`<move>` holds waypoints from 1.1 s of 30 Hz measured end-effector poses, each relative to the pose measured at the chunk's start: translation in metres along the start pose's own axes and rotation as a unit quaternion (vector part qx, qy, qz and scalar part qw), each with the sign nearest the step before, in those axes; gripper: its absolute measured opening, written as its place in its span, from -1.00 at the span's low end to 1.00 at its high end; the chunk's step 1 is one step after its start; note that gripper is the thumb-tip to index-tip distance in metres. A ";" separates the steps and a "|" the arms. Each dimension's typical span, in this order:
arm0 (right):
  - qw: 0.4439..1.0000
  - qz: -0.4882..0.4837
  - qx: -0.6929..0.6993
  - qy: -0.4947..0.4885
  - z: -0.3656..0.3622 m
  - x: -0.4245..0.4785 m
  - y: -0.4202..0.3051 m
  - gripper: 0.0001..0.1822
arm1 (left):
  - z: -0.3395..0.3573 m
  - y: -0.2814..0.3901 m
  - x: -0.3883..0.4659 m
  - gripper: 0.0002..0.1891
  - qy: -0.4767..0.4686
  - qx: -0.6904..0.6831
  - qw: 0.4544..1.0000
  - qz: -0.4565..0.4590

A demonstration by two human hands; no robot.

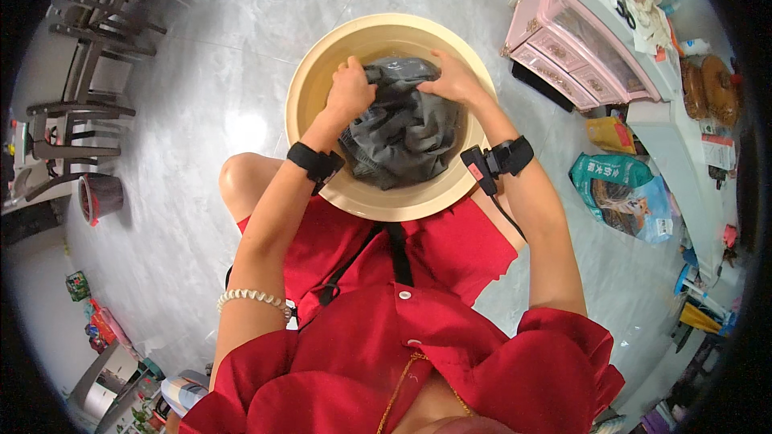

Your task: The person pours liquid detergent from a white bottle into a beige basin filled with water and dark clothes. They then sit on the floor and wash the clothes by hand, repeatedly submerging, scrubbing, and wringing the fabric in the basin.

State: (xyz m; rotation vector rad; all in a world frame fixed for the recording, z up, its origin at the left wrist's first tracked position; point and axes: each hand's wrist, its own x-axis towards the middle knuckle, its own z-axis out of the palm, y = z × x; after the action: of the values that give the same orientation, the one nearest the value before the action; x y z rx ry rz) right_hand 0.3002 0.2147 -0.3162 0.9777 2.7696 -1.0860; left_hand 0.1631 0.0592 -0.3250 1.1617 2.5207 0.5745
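A round cream plastic basin [386,208] stands before me with water [322,93] in it. A bunched dark grey wet cloth garment [401,132] lies in the water, with a ribbed-looking edge at its lower left. At the garment's upper left, my left hand [351,90] has its fingers curled and shut on the fabric. My right hand [453,79] rests at the upper right of the garment, thumb and index finger spread apart, the thumb touching the cloth. Its other fingers are hidden.
Dark wooden chairs [90,108] and a small bin [101,199] stand at left. On the right are a pink drawer cabinet [567,60] and a teal pet food bag [621,195]. A black cable [509,217] hangs from a device [480,168] on my right wrist.
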 end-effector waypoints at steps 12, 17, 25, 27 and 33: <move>0.979 -0.012 -0.104 -0.176 0.046 0.017 0.019 -0.50 | 0.052 0.014 0.033 -0.73 -0.239 0.193 0.951 0.044; 0.966 -0.011 -0.116 -0.232 0.046 0.026 0.018 -0.42 | 0.063 0.011 0.043 -0.75 -0.169 0.210 0.960 0.068; 0.930 -0.034 0.346 -0.119 0.019 0.013 -0.015 -0.44 | -0.007 -0.020 0.020 -0.60 -0.127 -0.162 0.979 -0.013; 0.869 0.001 0.484 -0.108 0.018 0.008 -0.022 -0.54 | -0.013 -0.014 0.009 -0.58 -0.080 -0.250 0.965 -0.010; 0.740 0.170 0.645 -0.081 0.026 0.012 -0.018 -0.59 | -0.013 0.067 -0.034 -0.68 0.167 -0.210 0.957 0.110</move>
State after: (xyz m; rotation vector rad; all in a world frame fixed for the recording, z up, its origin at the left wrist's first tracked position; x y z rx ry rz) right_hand 0.2750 0.1949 -0.3272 1.1721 1.2391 -2.7973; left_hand 0.2222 0.0693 -0.2779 1.2656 2.3565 1.3919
